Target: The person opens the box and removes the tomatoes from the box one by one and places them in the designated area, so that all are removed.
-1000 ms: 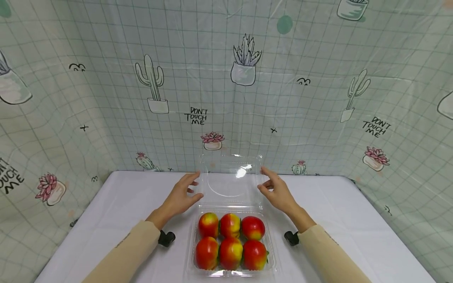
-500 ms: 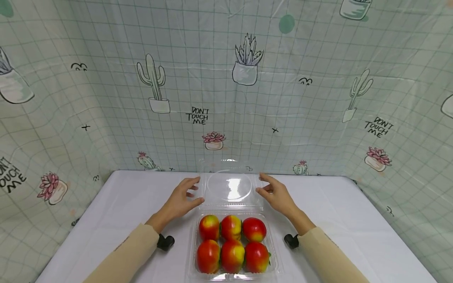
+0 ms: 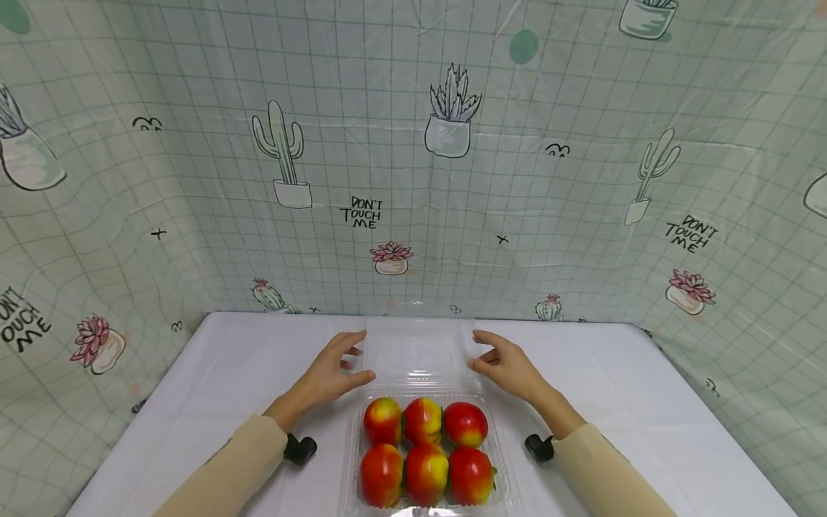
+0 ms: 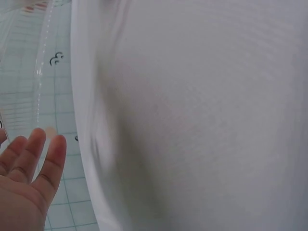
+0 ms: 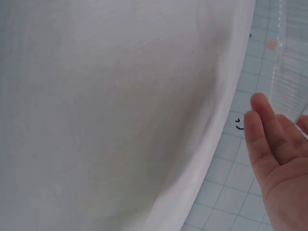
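In the head view, a clear plastic clamshell box stands at the front middle of the table with several red-and-yellow fruits in two rows. Its hinged clear lid leans back, away from the fruits. My left hand is at the lid's left edge and my right hand at its right edge. Both hands have loosely bent, spread fingers; whether the fingertips touch the lid is hard to tell. The left wrist view has relaxed fingers beside the clear plastic, and the right wrist view has nearly straight fingers.
A white cloth covers the table. Behind and on both sides hangs a gridded curtain printed with potted plants. A black wrist device sits at the left cuff, another black device at the right.
The lid has tilted further back and its top edge sits lower. Both hands have come down slightly along with it. The fruits keep their places in the box.
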Tool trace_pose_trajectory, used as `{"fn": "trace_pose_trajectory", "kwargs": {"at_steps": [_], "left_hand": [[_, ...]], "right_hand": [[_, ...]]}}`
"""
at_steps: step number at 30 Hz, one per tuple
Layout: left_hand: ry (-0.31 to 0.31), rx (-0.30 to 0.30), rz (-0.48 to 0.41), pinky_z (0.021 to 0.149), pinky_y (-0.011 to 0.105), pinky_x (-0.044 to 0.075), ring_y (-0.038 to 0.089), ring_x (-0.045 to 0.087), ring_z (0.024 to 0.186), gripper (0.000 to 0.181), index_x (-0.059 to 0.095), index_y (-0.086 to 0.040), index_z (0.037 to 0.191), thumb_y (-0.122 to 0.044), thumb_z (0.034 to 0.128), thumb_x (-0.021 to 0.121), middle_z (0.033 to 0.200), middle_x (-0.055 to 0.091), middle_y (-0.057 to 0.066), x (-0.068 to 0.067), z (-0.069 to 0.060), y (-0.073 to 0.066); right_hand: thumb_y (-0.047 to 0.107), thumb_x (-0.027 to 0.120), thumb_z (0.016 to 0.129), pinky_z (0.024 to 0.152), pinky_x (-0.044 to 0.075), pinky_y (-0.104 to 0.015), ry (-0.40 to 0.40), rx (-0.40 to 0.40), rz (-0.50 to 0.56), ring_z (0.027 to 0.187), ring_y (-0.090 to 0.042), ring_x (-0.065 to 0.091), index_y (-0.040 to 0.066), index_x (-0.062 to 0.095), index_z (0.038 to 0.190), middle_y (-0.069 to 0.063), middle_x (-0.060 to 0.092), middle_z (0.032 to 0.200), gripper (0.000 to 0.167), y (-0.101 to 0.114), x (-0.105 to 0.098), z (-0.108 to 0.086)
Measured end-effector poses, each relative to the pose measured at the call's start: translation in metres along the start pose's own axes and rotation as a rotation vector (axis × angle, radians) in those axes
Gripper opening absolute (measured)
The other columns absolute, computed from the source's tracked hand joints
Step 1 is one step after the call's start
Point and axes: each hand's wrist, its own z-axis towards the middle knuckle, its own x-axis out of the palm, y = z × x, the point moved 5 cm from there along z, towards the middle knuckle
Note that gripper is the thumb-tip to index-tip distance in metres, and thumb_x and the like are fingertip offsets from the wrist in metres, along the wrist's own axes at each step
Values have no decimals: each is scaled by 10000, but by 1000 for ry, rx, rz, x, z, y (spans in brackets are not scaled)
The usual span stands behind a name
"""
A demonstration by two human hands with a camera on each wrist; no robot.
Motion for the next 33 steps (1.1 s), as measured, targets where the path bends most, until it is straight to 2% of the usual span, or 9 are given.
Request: {"fn": "trace_pose_trajectory", "kwargs": {"at_steps": [6, 16, 27, 33], "left_hand": [[38, -32, -10, 901, 449, 511, 315, 537, 1130, 748, 397, -24, 1436, -243, 822, 765, 1397, 411, 191, 3, -4, 0], [68, -86, 7, 889, 419, 521, 286, 546, 1131, 784, 389, -36, 1444, -297, 811, 772, 1404, 417, 173, 4, -11, 2], [143, -216, 41, 835, 388, 544, 265, 569, 1009, 913, 343, -67, 1474, -395, 754, 799, 1434, 389, 134, 8, -21, 2], [151, -211, 62, 851, 409, 542, 261, 572, 1015, 930, 336, -46, 1469, -397, 746, 803, 1440, 376, 147, 9, -21, 1]], "right_hand": [[323, 688, 881, 794, 561, -374, 64, 37, -18, 957, -198, 645, 27, 415, 1423, -186, 486, 1388, 675, 0, 0, -5], [377, 692, 868, 808, 558, -381, 128, 57, -17, 985, -209, 633, 35, 436, 1410, -166, 525, 1351, 691, 2, 2, -14], [403, 754, 796, 808, 560, -372, 218, 76, 4, 1049, -264, 601, 40, 353, 1457, -187, 489, 1362, 854, 2, 6, -23], [388, 779, 766, 803, 560, -384, 242, 70, 7, 1073, -288, 583, 29, 327, 1466, -197, 451, 1390, 908, 3, 8, -25]]}}
